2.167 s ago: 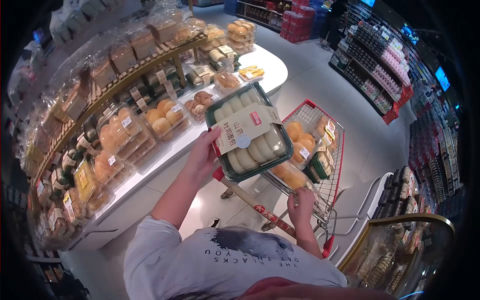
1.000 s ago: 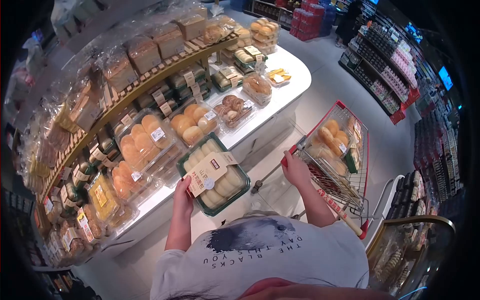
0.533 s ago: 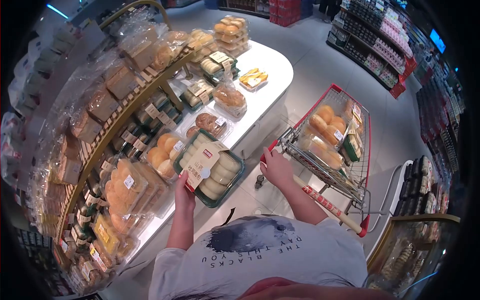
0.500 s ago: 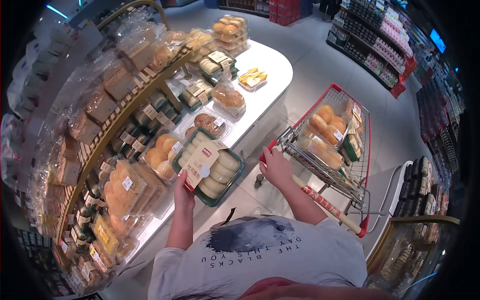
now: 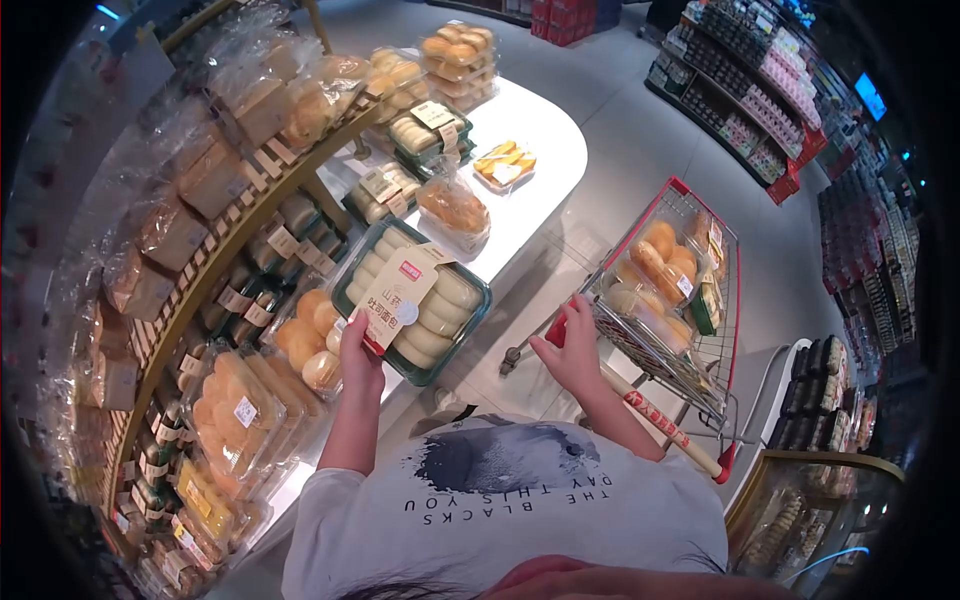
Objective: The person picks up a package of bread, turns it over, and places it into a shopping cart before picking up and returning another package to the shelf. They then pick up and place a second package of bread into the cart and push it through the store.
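Observation:
My left hand (image 5: pixel 360 352) grips the near left edge of a green tray of white buns (image 5: pixel 440 310) with a clear lid and a paper band, tilted over the white counter's edge. To the right, my right hand (image 5: pixel 572 350) has its fingers apart and holds nothing; it is beside the red corner of the shopping cart's handle (image 5: pixel 655 418). In the cart, packs of round rolls (image 5: pixel 664 262) lie next to a green-trayed pack (image 5: pixel 706 305).
A white counter (image 5: pixel 550 130) carries bread packs, a bagged loaf (image 5: pixel 455 207) and a small yellow pack (image 5: pixel 505 165). Bagged loaves (image 5: pixel 208 168) line a curved rack at the left. Stocked shelves (image 5: pixel 735 90) stand at the back right, with another display (image 5: pixel 815 395) beyond the cart.
My right hand has come off the cart handle's corner and its fingers have spread. The bun tray in my left hand has risen slightly and now faces me more squarely.

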Available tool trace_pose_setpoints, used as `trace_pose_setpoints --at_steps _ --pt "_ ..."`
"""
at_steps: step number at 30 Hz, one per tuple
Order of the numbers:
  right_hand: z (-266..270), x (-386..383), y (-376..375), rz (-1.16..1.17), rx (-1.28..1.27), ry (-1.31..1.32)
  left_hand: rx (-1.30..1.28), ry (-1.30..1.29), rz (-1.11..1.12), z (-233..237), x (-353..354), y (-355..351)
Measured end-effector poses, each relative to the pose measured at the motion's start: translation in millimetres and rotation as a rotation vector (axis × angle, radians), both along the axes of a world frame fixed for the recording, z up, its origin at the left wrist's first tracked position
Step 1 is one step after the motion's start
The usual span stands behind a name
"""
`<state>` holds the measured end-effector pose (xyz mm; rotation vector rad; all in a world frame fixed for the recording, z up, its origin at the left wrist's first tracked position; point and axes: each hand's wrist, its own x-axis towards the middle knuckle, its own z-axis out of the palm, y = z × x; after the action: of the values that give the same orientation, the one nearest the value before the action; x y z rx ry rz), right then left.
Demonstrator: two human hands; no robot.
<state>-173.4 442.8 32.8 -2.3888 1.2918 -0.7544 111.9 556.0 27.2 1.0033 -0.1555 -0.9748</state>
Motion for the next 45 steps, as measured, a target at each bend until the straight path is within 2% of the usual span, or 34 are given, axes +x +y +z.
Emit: trace_pose_setpoints --at_steps 4,7,10,11,14,16,17,21,23,24,25,26,29,31,34,35,37,38,40,42,45 --pt "5 103 4 0.152 0.590 -0.528 -0.026 -0.003 0.070 -18 37 -21" --pt "4 173 -17 0.234 1.223 -1.025 0.000 -0.006 0.176 -16 33 -35" --pt "1 214 -43 0.241 1.318 -1.033 0.005 -0.013 0.218 -39 55 -40" --pt "-10 227 -52 0.227 1.279 -1.020 0.020 -0.016 0.222 -51 62 -41" --pt "-22 254 -90 0.359 1.364 -1.058 0.009 -0.014 0.253 -68 83 -40" --pt "-14 263 -116 0.375 1.479 -0.996 -0.075 0.040 0.185 -73 107 -33" --pt "-12 268 -128 0.372 1.482 -0.970 -0.100 0.061 0.147 -70 121 -28" --pt "-3 288 -170 0.609 1.494 -0.709 -0.130 0.024 -0.045 -41 143 -24" --pt "-8 304 -180 0.504 1.377 -0.541 -0.037 -0.021 -0.079 -37 140 -33" --pt "-6 312 -184 0.453 1.316 -0.459 -0.011 0.086 -0.070 -44 142 -37" --pt "-18 320 -194 0.379 1.371 -0.366 0.014 0.193 -0.061 -55 144 -42" --pt "-28 320 -200 0.387 1.406 -0.343 0.038 0.300 -0.051 -67 146 -47" --pt "-31 320 -209 0.376 1.512 -0.301 0.104 0.386 0.007 -56 149 -70" --pt "-29 331 -230 0.343 1.576 -0.305 0.144 0.405 0.003 -24 154 -95" --pt "-3 351 -266 0.256 1.582 -0.288 0.073 0.460 -0.098 -51 183 -141" --pt "4 357 -282 0.274 1.506 -0.269 0.030 0.435 -0.131 -57 190 -157" --pt "3 371 -313 0.289 1.417 -0.300 0.099 0.386 -0.217 -57 205 -183" --pt "3 377 -326 0.338 1.280 -0.298 0.134 0.361 -0.259 -59 214 -194" --pt "-4 394 -350 0.378 1.166 -0.304 0.227 0.287 -0.210 -69 222 -213" --pt "-6 409 -363 0.355 1.182 -0.281 0.314 0.238 -0.131 -78 227 -231" --pt "-25 433 -378 0.339 1.191 -0.249 0.439 0.081 -0.131 -92 232 -240"
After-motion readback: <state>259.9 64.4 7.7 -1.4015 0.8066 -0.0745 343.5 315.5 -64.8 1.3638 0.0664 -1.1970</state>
